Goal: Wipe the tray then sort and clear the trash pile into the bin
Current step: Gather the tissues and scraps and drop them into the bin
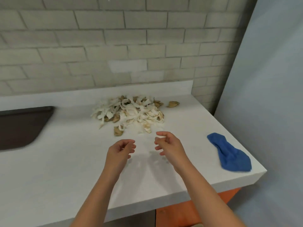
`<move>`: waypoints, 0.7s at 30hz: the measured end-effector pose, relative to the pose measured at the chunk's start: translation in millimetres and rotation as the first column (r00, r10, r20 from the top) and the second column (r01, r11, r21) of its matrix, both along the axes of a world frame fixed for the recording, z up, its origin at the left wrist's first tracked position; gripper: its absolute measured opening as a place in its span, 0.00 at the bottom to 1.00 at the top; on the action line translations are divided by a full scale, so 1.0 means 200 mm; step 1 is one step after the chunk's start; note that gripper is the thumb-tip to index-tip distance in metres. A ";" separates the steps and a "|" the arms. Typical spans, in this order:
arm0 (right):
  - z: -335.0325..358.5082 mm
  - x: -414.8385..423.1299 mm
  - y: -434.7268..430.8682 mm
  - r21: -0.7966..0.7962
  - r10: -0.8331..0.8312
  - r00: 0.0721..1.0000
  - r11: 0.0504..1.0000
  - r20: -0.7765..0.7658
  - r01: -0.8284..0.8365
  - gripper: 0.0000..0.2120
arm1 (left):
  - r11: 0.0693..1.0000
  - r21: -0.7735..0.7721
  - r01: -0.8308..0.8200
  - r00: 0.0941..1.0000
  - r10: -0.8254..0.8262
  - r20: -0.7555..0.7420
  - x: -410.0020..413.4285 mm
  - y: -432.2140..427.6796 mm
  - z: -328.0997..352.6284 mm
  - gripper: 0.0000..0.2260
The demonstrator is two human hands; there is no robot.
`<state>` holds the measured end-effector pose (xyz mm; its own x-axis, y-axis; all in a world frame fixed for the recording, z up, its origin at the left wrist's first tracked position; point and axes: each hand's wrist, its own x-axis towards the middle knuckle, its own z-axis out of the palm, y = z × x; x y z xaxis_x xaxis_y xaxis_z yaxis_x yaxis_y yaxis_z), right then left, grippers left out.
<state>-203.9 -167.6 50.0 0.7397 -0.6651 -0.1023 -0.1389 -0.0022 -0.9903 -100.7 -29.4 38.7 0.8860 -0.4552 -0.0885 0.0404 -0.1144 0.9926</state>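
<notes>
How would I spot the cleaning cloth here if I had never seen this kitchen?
Start at the white counter under the brick wall and follow it to its near right corner. There, right of the right hand and well apart from the trash pile, lies the cloth. It is the only bright blue thing there.

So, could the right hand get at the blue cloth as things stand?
Probably yes. The right hand hovers empty, fingers loosely curled, and the blue cloth lies on the counter to its right, near the edge, with nothing between them.
</notes>
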 end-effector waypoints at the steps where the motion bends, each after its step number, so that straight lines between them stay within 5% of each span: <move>1: -0.01 0.09 0.01 -0.031 0.016 1.000 0.999 -0.022 -0.017 0.10 | 1.000 0.003 -0.016 1.000 0.016 -0.006 0.09 0.04 0.00 0.04; 14: -0.13 1.07 0.10 -0.404 0.071 0.968 0.900 -0.241 -0.167 0.19 | 0.990 0.105 -0.091 0.990 0.079 0.113 1.08 0.21 0.03 0.02; 21: -0.13 1.39 0.04 -0.482 0.046 0.960 0.858 -0.276 -0.180 0.20 | 0.915 0.390 -0.100 0.923 -0.062 0.380 1.52 -0.09 0.07 0.26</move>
